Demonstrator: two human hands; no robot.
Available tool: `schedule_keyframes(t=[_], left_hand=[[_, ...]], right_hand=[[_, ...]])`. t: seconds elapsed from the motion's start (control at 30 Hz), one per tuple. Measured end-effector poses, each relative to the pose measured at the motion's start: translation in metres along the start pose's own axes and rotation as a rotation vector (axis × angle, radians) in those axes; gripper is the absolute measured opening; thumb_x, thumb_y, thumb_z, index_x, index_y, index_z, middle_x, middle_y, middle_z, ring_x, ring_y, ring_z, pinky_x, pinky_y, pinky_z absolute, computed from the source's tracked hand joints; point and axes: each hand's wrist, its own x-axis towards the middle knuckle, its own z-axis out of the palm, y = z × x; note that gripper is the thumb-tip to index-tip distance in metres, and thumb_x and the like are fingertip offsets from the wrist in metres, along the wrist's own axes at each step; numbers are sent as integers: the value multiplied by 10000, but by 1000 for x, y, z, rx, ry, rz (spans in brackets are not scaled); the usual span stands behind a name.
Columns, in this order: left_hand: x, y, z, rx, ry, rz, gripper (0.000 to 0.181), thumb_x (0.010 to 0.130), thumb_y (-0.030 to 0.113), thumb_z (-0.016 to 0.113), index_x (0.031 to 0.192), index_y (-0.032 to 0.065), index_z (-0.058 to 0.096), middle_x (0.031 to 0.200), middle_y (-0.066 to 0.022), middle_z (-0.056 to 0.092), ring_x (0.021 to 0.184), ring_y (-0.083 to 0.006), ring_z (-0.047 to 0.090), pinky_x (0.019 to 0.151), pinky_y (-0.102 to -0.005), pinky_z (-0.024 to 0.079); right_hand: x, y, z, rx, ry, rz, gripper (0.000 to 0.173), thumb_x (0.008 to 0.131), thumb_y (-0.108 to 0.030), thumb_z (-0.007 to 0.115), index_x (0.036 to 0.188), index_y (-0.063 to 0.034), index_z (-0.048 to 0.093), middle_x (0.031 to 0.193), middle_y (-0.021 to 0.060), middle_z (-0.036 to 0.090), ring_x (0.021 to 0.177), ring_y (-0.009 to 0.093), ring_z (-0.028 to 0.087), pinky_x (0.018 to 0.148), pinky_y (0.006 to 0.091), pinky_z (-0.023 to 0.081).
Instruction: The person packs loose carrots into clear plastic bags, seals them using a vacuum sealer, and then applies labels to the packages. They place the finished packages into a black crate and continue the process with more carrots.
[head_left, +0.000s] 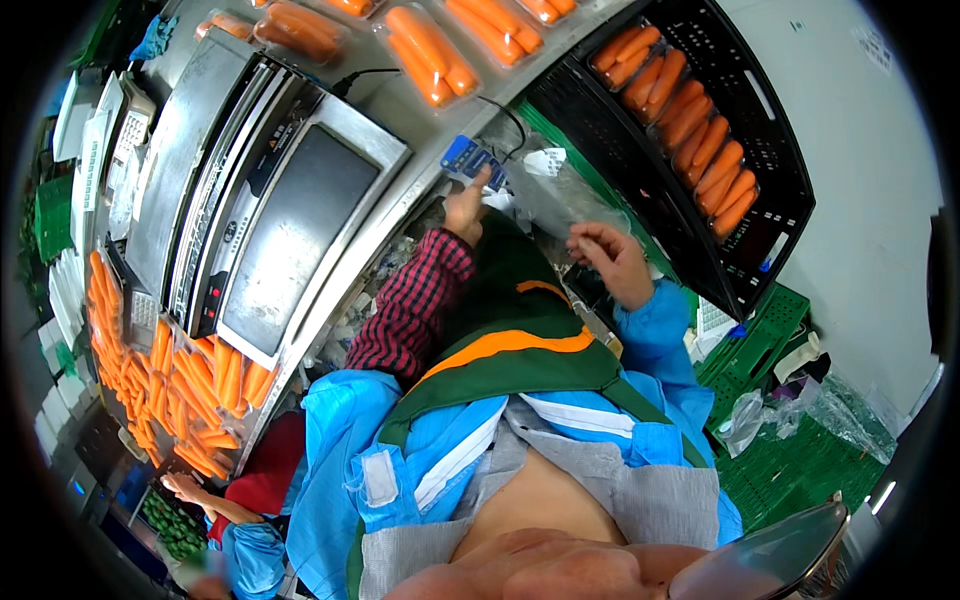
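Note:
My left hand (466, 206), in a red-and-black checked sleeve, holds a small blue printed card (471, 159) with one digit laid across it. The card is beside the front edge of the steel table. My right hand (613, 261), in a blue sleeve, hovers over the dark green apron (502, 300) with its fingers loosely curled. Clear plastic film (570, 196) lies right behind those fingertips; whether they pinch any of it cannot be made out. Ahead on the table sits a wrapped pack of carrots (429, 56).
A film-wrapping machine (300, 240) with a flat plate stands left. Carrots (180, 382) are heaped beyond it. At right, a black crate (780, 142) holds several carrot packs (686, 112); green crates (802, 480) are below. A co-worker's hand (184, 487) shows at lower left.

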Motion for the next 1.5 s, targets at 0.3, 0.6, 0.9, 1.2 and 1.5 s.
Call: schedule_keyframes(t=[0.3,0.6,0.9,1.2,1.5], left_hand=[[36,-18,0,-362,-248,422,225,897,231,664,1073,98,619,1032,9,644,953,-135,599,854,-314,465],[29,-28,-11,-267,-45,411,223,956,280,570,1034,77,619,967,-16,650,870,-118,626,790,-295,518],[-153,10,110,816,-117,709,218,956,197,586,902,-5,643,639,21,530,619,-37,448,531,-254,403],[-135,28,142,121,-135,323,418,1013,360,412,1199,10,547,1105,-99,636,1007,-186,596,924,-323,438],[-120,75,138,-55,-275,-223,584,962,493,450,1355,62,428,1277,-90,567,1142,-248,567,968,-406,454]], right_hand=[[-5,4,0,-161,-136,-177,238,923,-109,587,1135,-2,609,965,108,677,856,148,644,752,288,516],[40,-28,-46,-292,-322,-287,223,906,-80,601,1106,18,610,956,117,673,864,153,653,738,292,518],[83,-73,-72,-248,-410,-398,326,795,-75,734,1102,-13,644,983,70,665,822,140,615,747,277,500],[62,-95,-108,-349,-406,-934,91,785,-67,689,871,-58,662,925,71,608,905,267,590,803,360,479],[269,-54,-251,-53,448,-465,238,844,-161,697,999,8,633,848,82,666,743,146,625,671,283,504]])
